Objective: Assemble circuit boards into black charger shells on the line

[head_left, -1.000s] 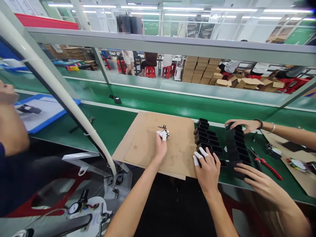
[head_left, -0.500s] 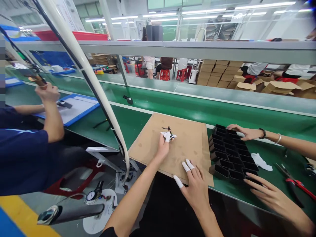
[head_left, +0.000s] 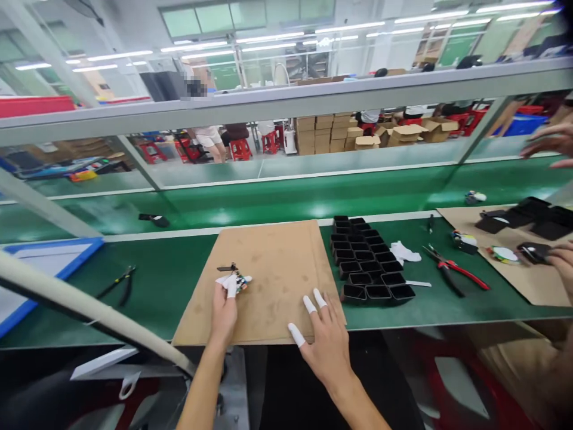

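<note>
My left hand (head_left: 225, 304) rests on a brown cardboard sheet (head_left: 277, 263) and pinches a small part with a black propeller-like piece (head_left: 233, 276) between fingertips in white finger cots. My right hand (head_left: 323, 337) lies flat with fingers spread on the sheet's near right corner, holding nothing; its thumb and two fingers wear white cots. Just right of that hand stands a black compartment tray (head_left: 369, 263) on the green bench.
White scraps (head_left: 404, 252) and red-handled pliers (head_left: 454, 273) lie right of the tray. A co-worker's hands (head_left: 557, 260) work over a second cardboard sheet (head_left: 514, 263) at far right. Black pliers (head_left: 120, 280) and a blue-framed board (head_left: 40, 269) sit at left; a white tube (head_left: 89, 307) crosses the near left.
The co-worker's hands have left the black tray and moved away right. My view has swung right; my right hand stays spread on the cardboard and my left still pinches the small part.
</note>
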A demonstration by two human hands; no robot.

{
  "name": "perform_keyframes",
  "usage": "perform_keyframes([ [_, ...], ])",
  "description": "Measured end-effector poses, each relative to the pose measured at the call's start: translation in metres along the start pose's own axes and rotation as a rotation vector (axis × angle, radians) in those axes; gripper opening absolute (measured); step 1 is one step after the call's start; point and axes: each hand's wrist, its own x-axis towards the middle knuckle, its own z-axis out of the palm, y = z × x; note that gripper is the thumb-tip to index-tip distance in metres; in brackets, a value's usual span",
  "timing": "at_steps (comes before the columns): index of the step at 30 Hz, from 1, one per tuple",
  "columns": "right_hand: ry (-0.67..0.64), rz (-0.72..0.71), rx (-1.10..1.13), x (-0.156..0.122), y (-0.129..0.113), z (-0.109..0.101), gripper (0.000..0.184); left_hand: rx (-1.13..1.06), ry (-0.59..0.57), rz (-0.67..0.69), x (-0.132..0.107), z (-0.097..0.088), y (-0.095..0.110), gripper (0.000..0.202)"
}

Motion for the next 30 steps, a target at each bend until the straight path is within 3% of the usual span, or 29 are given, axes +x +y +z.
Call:
perform_keyframes([
  [5, -0.038, 0.036, 0.07, 0.002, -0.005, -0.004, 0.064, 0.083, -0.024, 0.007, 0.008, -0.001, 0.004, 0.049],
  [11, -0.061, 0.122, 0.172, 0.004, 0.001, -0.017, 0.066, 0.144, -0.114, 0.007, 0.009, 0.011, 0.009, 0.047],
  [15, -0.02, 0.11, 0.255, 0.001, 0.005, -0.018, 0.061, 0.188, -0.132, 0.024, 0.011, 0.017, 0.01, 0.047],
  [19, 0.083, 0.076, 0.34, -0.006, 0.003, -0.024, 0.05, 0.2, -0.129, 0.08, -0.001, 0.019, 0.025, 0.048],
  [23, 0.172, 0.096, 0.526, -0.009, -0.006, -0.05, 0.037, 0.195, -0.144, 0.093, -0.031, 0.02, 0.043, 0.045],
  [27, 0.275, 0.104, 0.741, 0.004, -0.007, -0.084, 0.008, 0.17, -0.199, -0.02, -0.059, 0.033, 0.037, 0.058],
  [30, 0.319, 0.082, 0.809, 0.016, -0.001, -0.108, 0.026, 0.13, -0.234, -0.055, -0.073, 0.052, 0.025, 0.066],
])
